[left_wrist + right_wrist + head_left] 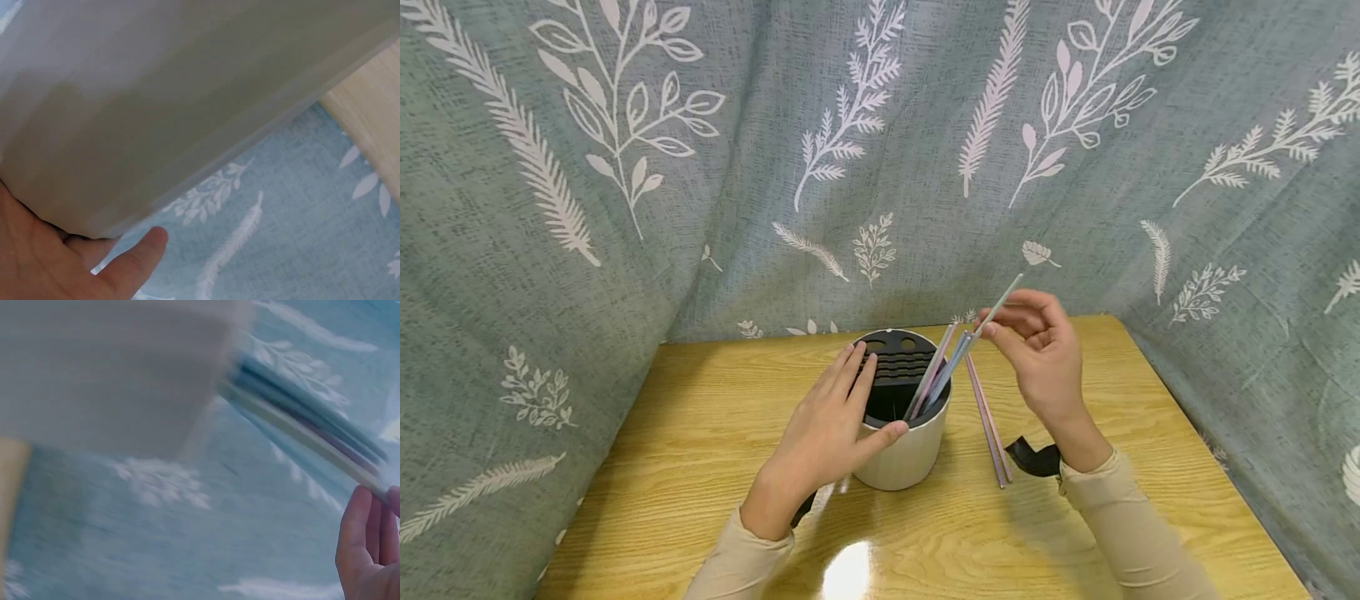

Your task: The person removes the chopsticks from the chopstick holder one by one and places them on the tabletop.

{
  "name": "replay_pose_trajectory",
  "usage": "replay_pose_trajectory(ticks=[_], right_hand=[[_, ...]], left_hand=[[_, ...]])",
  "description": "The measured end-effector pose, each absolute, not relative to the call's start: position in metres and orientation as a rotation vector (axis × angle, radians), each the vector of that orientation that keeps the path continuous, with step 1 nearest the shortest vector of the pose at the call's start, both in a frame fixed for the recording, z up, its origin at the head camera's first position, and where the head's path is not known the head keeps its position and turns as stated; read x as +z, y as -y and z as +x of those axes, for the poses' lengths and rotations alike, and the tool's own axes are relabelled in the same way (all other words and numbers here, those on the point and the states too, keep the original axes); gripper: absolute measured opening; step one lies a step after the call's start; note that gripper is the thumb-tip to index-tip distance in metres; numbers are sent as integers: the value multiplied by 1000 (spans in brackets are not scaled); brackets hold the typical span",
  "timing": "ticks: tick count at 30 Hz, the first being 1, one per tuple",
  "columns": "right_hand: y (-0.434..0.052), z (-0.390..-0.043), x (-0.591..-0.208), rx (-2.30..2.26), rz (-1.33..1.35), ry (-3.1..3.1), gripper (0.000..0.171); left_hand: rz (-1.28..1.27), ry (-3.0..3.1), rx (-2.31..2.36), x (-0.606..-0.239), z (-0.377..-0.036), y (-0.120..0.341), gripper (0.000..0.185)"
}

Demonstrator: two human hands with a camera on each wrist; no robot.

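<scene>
A white ribbed pot (898, 454) stands on the table, its black insert (891, 358) having ridged slots and round holes. My left hand (831, 412) rests on its top, straight fingers over the insert and thumb at the near rim. The left wrist view has the pot's side wall (187, 112) above the fingers. Several thin blue and pink straws (936, 375) lean out of the pot's right opening. My right hand (1037, 350) pinches a pale green straw (1003, 296) between thumb and fingers, tilted beside them. Its lower end is hidden among the others in the head view.
Two pinkish-purple straws (988, 425) lie on the wooden table (715, 442) right of the pot, near the right wrist's black strap (1033, 457). A blue-green patterned cloth (737, 167) hangs behind and along both sides.
</scene>
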State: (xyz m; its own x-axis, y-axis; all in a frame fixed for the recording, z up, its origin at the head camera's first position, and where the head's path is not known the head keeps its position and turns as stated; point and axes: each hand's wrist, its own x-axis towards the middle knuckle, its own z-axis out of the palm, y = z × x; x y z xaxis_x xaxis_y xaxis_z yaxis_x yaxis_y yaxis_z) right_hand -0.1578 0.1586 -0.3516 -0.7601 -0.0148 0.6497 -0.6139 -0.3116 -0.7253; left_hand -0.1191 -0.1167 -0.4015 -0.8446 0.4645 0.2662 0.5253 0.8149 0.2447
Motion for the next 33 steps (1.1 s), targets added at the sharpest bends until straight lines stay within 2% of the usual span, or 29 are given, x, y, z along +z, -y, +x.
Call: replay_pose_trajectory(ticks=[6, 11, 15, 22, 27, 33], right_hand=[[-178, -163, -315, 2297, 774, 1191, 38], [-202, -172, -314, 2327, 643, 1145, 38], [-222, -191, -344, 2250, 452, 1495, 38], [-243, -227, -431, 2054, 71, 2234, 40], [-241, -244, -477, 2011, -22, 2475, 49], [-228, -256, -506, 1863, -81, 2710, 42]], left_hand=[[-776, 2795, -452, -400, -119, 117, 97], [-778, 2798, -461, -401, -120, 117, 97], [-774, 2805, -469, -402, -120, 117, 97], [-772, 2807, -453, -402, -120, 117, 97], [-774, 2802, -453, -403, -120, 117, 97], [-770, 2804, -463, -402, -120, 118, 97]])
